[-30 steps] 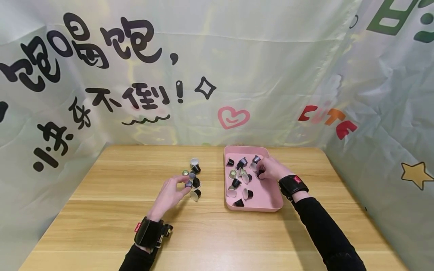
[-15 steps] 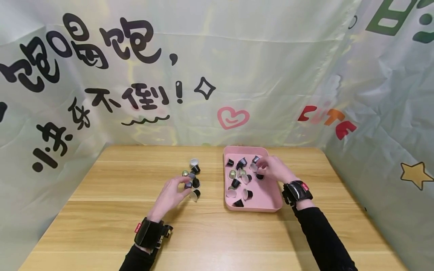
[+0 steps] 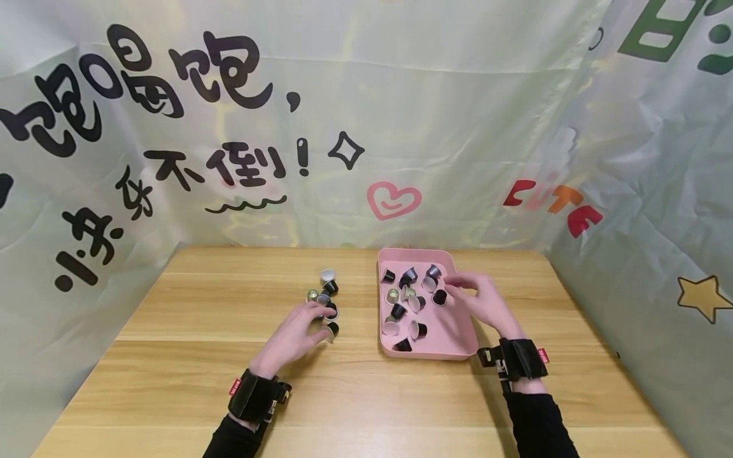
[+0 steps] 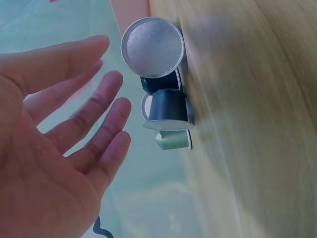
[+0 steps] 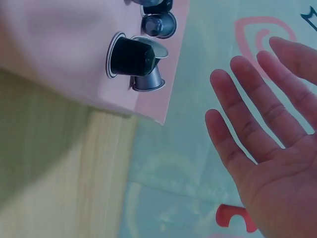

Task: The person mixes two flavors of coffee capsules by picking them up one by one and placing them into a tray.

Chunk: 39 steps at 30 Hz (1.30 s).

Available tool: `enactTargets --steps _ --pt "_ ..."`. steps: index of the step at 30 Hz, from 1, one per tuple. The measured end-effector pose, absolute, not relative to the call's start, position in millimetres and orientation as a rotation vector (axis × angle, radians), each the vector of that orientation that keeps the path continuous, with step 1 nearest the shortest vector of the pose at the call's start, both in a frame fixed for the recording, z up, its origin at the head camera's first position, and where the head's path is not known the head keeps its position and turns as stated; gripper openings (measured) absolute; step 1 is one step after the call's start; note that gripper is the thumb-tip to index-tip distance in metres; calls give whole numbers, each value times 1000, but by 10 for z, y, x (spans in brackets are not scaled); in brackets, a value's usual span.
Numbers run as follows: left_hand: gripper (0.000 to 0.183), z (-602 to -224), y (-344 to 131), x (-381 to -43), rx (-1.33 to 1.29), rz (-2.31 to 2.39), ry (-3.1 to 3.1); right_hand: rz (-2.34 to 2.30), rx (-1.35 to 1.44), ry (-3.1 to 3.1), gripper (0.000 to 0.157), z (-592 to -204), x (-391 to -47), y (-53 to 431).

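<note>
My left hand [image 3: 293,338] reaches over a small row of coffee capsules on the table, fingers spread. In the left wrist view that hand [image 4: 64,134] holds nothing; beside its fingertips are a capsule with its foil lid facing the camera [image 4: 152,47], a dark capsule [image 4: 171,106] and a green capsule [image 4: 173,139]. My right hand [image 3: 481,298] hovers at the right rim of the pink tray [image 3: 455,340], its fingers loose. A black capsule [image 3: 439,297] lies in the tray just left of those fingertips. The right wrist view shows that palm [image 5: 272,144] with nothing in it.
Several more capsules lie scattered in the tray, mostly in its left half, among them a black one [image 3: 398,310]. A silver-lidded capsule [image 3: 328,275] marks the far end of the row. Behind the wooden table [image 3: 229,280] hangs a printed cloth [image 3: 458,127].
My right hand has let go of the black capsule in the tray and drawn back to the right. My left hand has shifted slightly right over the row, hiding the purplish capsule that was at its fingertips.
</note>
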<state>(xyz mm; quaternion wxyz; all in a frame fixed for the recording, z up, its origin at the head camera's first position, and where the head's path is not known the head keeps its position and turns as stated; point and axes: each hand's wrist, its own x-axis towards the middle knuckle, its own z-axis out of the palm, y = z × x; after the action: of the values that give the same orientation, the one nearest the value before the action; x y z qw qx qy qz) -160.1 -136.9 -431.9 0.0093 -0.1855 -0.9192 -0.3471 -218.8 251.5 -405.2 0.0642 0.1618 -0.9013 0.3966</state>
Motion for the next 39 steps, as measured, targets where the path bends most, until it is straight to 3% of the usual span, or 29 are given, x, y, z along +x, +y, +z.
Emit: enactTargets --steps 12,39 --pt "39 -4349 -1332 -1582 -622 -1001 -2913 1267 441 -2624 28 -4160 -1987 2482" --pt "33 -4408 -1313 -1593 -679 -974 -2915 1297 419 -2637 28 -4177 -1937 2433"
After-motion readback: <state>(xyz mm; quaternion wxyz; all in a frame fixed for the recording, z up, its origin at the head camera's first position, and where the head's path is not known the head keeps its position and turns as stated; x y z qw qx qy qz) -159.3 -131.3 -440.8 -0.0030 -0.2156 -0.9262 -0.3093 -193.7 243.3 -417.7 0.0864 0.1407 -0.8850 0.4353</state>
